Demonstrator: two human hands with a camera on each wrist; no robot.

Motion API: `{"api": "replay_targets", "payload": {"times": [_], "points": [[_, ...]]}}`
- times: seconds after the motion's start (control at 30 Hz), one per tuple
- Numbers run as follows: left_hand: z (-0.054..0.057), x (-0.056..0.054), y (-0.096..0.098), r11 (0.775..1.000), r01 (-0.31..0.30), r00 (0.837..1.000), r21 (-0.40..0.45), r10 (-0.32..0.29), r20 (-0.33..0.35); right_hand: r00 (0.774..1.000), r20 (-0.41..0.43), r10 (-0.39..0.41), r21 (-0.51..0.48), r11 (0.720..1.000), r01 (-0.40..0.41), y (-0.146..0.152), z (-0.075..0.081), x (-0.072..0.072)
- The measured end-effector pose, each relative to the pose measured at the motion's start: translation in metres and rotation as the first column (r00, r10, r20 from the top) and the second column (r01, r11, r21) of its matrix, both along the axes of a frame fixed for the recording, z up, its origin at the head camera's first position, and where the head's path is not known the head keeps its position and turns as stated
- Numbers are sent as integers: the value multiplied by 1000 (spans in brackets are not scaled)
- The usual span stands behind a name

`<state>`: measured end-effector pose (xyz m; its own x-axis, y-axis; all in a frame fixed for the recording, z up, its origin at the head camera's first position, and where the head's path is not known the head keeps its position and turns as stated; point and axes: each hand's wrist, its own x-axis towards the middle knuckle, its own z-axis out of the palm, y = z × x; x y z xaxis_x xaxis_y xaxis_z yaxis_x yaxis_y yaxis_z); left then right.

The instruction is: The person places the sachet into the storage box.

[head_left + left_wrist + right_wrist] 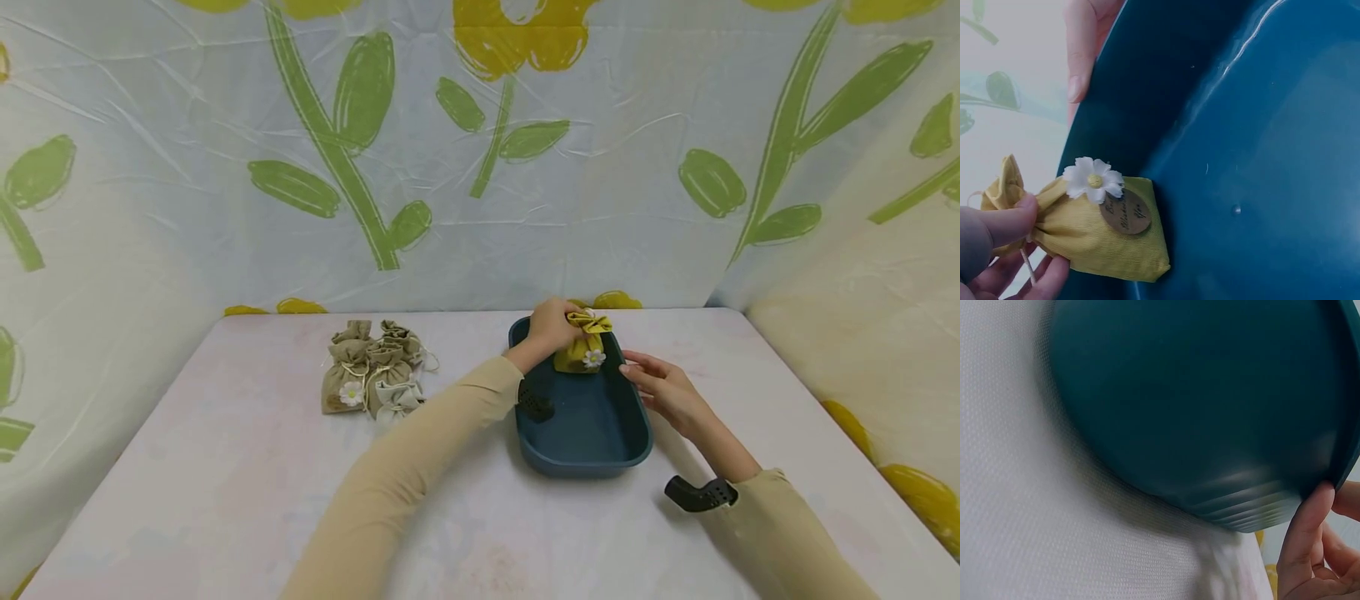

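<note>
My left hand [551,325] pinches a yellow drawstring pouch [1110,244] at its gathered neck. The pouch, with a white cloth daisy [1094,180] and a round brown tag [1125,214] on it, is at the far end of a dark blue plastic basin [581,425]. In the left wrist view its lower part is over the basin's inside; I cannot tell whether it touches the bottom. On the basin's right side, my right hand [671,396] touches the outside of the rim with thumb and fingertips, fingers loosely extended; the right wrist view shows this against the ridged outer wall [1241,506].
Several drawstring pouches stand together left of the basin: brown ones [345,375] and a pale grey one [397,398]. All this is on a white cloth-covered table [225,492]. A flower-printed curtain [600,192] hangs behind the table and at both sides.
</note>
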<state>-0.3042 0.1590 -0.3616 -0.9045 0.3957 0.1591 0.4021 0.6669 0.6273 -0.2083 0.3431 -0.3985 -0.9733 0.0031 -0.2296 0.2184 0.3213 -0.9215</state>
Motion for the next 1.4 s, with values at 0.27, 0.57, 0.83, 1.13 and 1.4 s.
{"api": "replay_targets", "payload": {"times": [0.27,0.57,0.83,1.13,1.4], "points": [[6,4,-6,999,41,997,33,-44,70,1000,10,-6,22,1000,6,0,-1,-1],[13,10,-22,993,26,986,112,-43,160,1000,1,5,0,1000,-5,-1,-1,0],[18,14,-37,977,69,978,202,-106,178,1000,-3,-1,7,1000,1,-2,0,1],[19,19,-60,962,118,973,247,-161,164,1000,-11,19,9,1000,-19,-1,0,-1],[25,22,-78,949,112,973,295,-165,163,1000,-12,28,10,1000,-28,0,-1,1]]}}
